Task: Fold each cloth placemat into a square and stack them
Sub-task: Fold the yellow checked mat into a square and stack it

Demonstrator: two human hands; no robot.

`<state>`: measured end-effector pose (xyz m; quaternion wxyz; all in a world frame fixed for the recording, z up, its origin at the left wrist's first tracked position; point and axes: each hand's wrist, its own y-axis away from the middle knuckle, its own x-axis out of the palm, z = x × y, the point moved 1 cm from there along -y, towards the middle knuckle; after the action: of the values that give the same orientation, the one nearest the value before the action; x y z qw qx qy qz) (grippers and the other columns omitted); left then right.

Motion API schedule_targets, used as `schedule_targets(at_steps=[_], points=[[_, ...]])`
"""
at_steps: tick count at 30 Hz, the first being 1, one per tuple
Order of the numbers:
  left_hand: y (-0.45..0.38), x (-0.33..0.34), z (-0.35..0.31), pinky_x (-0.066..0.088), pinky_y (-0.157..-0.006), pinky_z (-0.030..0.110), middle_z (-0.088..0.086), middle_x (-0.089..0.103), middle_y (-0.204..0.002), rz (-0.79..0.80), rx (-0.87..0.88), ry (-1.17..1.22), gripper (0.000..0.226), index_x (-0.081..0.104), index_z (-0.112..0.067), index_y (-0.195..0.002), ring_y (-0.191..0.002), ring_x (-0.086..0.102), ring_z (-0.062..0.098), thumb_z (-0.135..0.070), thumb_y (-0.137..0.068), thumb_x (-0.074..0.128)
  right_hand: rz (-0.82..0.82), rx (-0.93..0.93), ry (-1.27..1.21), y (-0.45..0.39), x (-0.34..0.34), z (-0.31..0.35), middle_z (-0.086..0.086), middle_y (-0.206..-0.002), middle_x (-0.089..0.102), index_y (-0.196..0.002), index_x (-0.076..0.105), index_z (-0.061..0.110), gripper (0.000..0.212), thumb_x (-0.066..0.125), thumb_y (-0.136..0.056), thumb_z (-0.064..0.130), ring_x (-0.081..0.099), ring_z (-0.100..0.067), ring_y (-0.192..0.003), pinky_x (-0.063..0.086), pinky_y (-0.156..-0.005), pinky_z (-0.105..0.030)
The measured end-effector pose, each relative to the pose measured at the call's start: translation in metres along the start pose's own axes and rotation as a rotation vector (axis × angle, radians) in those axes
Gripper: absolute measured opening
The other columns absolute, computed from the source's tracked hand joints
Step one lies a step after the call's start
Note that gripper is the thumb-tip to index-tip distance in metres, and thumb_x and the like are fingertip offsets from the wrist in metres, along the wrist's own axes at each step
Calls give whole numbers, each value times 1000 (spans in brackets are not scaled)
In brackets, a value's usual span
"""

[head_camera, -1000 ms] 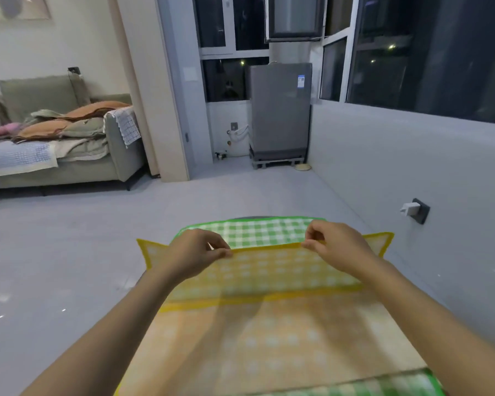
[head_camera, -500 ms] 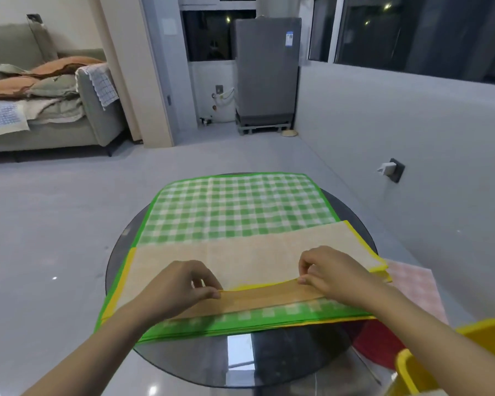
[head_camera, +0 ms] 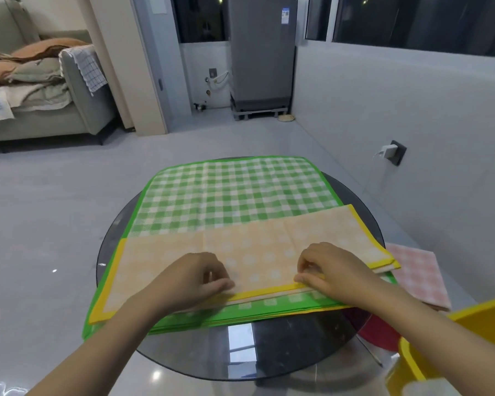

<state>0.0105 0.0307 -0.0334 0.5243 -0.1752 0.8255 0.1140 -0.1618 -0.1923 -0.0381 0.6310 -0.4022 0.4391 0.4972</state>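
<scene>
A yellow checked placemat (head_camera: 257, 247) lies folded in half, lengthwise, on the near part of a round dark glass table (head_camera: 240, 355). Under it a green checked placemat (head_camera: 235, 192) lies spread flat, with more mat edges showing beneath at the front. My left hand (head_camera: 192, 278) pinches the yellow mat's near edge left of centre. My right hand (head_camera: 332, 270) pinches the same edge further right. A folded pink checked placemat (head_camera: 420, 275) lies lower down to the right of the table.
A yellow plastic stool or tub (head_camera: 452, 347) stands at the lower right, with something red (head_camera: 377, 332) beside it under the table edge. A wall with a plugged-in socket (head_camera: 392, 151) runs along the right. A sofa (head_camera: 49, 90) and a grey fridge (head_camera: 260, 52) stand farther off.
My hands pulled the yellow mat's far edge toward me and laid it down on the near edge, folding the mat in half. The view tilted down onto the table.
</scene>
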Motion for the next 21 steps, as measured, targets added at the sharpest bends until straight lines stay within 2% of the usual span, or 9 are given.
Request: schedule_targets(at_steps=[2, 5, 7, 9, 12, 16, 18, 20, 21], points=[[-10, 7, -4, 42, -74, 21, -13, 57, -90, -121, 24, -53, 46, 70, -32, -92, -85, 49, 1, -63, -77, 40, -31, 10, -6, -3, 1, 2, 17, -86, 47, -102, 58, 28, 24, 52, -89, 48, 42, -3, -87, 35, -71, -21], [-26, 18, -10, 35, -96, 26, -4, 52, -122, -204, -12, -121, 44, 58, -29, -123, -116, 44, 12, -51, -87, 47, -48, 28, 50, -10, 3, 8, 15, -86, 47, -116, 54, 30, 32, 49, -91, 49, 40, -4, -87, 33, -68, -24], [-35, 26, -12, 26, -110, 32, -2, 37, -146, -191, -77, -136, 57, 40, -29, -140, -136, 30, 17, -52, -89, 36, -62, 35, 114, -16, 3, 13, 12, -88, 51, -119, 52, 30, 34, 45, -92, 50, 46, -9, -92, 32, -67, -26], [-45, 33, -13, 11, -118, 36, -1, 14, -158, -148, -162, -161, 63, 18, -26, -150, -146, 8, 19, -52, -93, 27, -73, 41, 173, -24, 2, 18, 8, -95, 60, -118, 53, 28, 33, 42, -94, 48, 51, -14, -98, 31, -65, -29], [-58, 42, -12, -5, -119, 40, 4, -7, -159, -51, -258, -234, 66, -5, -25, -151, -146, -12, 20, -53, -96, 21, -77, 47, 225, -41, 3, 25, 2, -100, 63, -112, 56, 22, 32, 39, -96, 44, 54, -20, -95, 35, -71, -31], [-63, 50, -10, -8, -118, 41, 4, -14, -158, -21, -286, -306, 64, -10, -27, -150, -145, -17, 20, -55, -95, 10, -142, 47, 194, -69, 17, 25, -1, -115, 56, -116, 55, 19, 31, 41, -96, 39, 46, -21, -109, 36, -90, -31], [-63, 50, -9, -9, -118, 40, 3, -15, -158, -41, -281, -303, 67, -11, -27, -149, -145, -17, 19, -55, -90, 1, -106, 36, 148, -83, 28, 23, -2, -136, 46, -131, 47, 20, 39, 39, -97, 38, 37, -22, -126, 28, -103, -31], [-62, 51, -8, -9, -118, 39, 3, -14, -158, -61, -271, -296, 71, -11, -28, -149, -145, -16, 18, -54, -83, -6, -1, 38, 84, -92, 40, 24, 1, -155, 22, -145, 27, 24, 48, 28, -100, 38, 15, -17, -143, 10, -115, -31], [-62, 51, -7, -9, -118, 39, 2, -14, -158, -71, -268, -293, 74, -11, -28, -149, -145, -16, 18, -55, -80, -10, 47, 40, 67, -93, 44, 23, 4, -158, 11, -149, 18, 27, 49, 23, -101, 39, 5, -14, -145, 2, -117, -31]])
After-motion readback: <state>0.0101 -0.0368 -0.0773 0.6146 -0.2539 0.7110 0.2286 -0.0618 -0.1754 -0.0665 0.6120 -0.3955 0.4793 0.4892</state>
